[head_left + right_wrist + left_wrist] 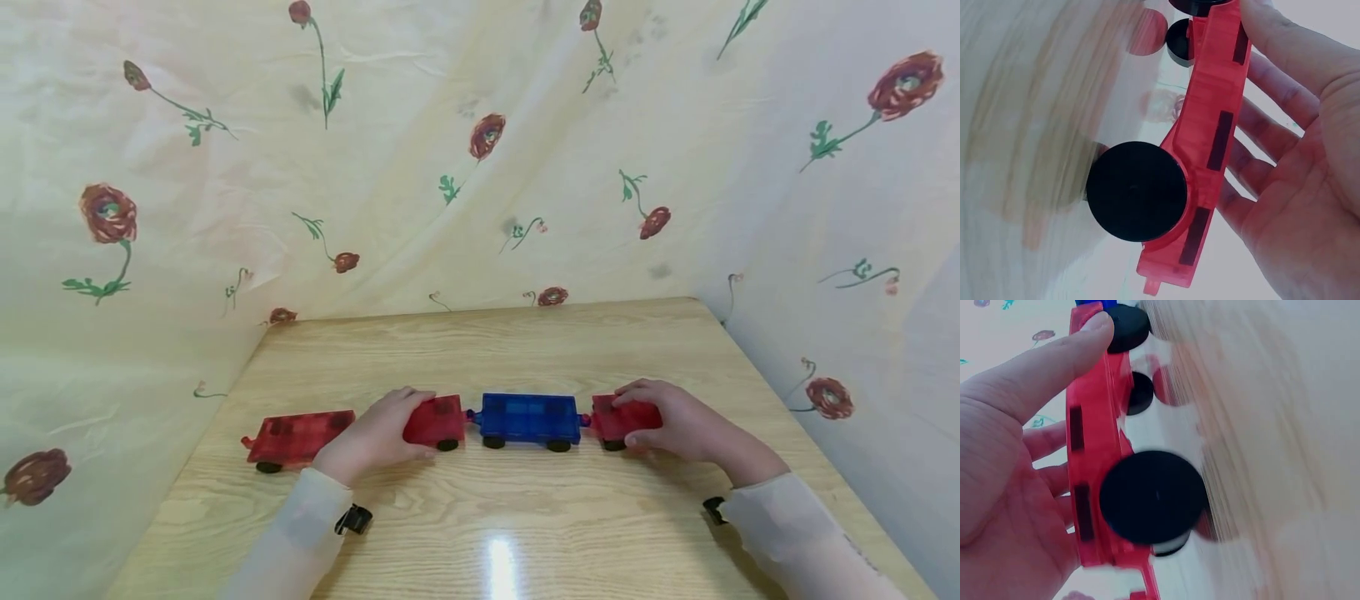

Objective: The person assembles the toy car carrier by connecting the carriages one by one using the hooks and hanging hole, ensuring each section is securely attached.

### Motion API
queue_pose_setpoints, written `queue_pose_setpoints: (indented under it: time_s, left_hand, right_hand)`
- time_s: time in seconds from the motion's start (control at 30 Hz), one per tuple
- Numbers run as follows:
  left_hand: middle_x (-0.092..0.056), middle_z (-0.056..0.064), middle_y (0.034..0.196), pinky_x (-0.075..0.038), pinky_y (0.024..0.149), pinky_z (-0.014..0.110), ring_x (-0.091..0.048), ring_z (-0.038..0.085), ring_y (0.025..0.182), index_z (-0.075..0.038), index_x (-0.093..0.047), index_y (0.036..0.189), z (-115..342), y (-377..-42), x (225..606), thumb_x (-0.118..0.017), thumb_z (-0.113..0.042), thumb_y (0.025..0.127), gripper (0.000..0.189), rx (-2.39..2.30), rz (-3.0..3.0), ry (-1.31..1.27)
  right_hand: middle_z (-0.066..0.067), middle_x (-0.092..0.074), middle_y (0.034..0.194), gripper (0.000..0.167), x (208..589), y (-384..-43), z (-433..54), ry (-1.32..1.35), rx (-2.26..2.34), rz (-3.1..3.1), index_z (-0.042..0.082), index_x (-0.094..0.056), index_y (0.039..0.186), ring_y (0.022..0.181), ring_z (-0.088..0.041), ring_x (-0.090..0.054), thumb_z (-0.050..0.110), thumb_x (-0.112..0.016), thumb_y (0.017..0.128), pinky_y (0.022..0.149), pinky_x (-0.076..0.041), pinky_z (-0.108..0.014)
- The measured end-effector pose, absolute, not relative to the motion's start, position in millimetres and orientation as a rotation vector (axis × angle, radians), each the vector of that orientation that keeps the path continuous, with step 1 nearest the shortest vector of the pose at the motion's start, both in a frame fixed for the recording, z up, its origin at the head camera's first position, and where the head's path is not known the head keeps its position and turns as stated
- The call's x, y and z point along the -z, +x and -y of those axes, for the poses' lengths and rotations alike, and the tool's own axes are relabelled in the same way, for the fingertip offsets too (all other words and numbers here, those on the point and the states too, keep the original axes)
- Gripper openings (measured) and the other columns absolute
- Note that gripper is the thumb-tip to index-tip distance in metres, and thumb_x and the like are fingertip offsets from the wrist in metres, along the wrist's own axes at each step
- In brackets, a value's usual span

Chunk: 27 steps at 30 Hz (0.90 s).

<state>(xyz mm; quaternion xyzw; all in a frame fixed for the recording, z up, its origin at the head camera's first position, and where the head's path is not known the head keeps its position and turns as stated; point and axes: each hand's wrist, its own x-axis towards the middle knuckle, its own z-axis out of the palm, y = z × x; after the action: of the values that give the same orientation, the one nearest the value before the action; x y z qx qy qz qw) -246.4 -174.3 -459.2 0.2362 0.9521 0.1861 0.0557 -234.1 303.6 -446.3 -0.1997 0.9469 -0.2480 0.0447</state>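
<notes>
A row of translucent toy train wagons lies across the table. My left hand [378, 437] grips a red wagon [442, 421], thumb on its near side and fingers on its far side, as the left wrist view shows. A blue wagon [529, 419] in the middle meets red couplings at both ends. My right hand [671, 421] holds another red wagon [1213, 119] between thumb and fingers. Its black wheel [1137, 191] faces the right wrist camera. One more red wagon [296, 437] sits left of my left hand; the hand hides whether it joins the gripped one.
The wood-grain table [480, 350] carries all the wagons. Flower-patterned cloth [420, 192] hangs behind it and along both sides. Small black devices [354, 520] sit at both wrists. A light reflection shines on the table's front.
</notes>
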Motion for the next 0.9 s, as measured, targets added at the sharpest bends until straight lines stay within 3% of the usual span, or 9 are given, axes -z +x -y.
queue_pose_setpoints:
  time_s: [0.9]
  left_hand:
    - [-0.053, 0.002, 0.149, -0.045, 0.113, 0.048, -0.046, 0.028, 0.141, -0.018, -0.049, 0.157, 182.2, -238.3, 457.3, -0.091, -0.038, 0.083, 0.087, -0.646, -2.880, 0.692]
  right_hand:
    - [-0.015, -0.060, 0.142, 0.056, 443.5, -232.1, -308.2, -0.629, 0.750, -2.878, 0.014, -0.071, 0.134, 0.127, -0.044, -0.055, 0.026, -0.091, 0.083, 0.089, -0.059, -0.053]
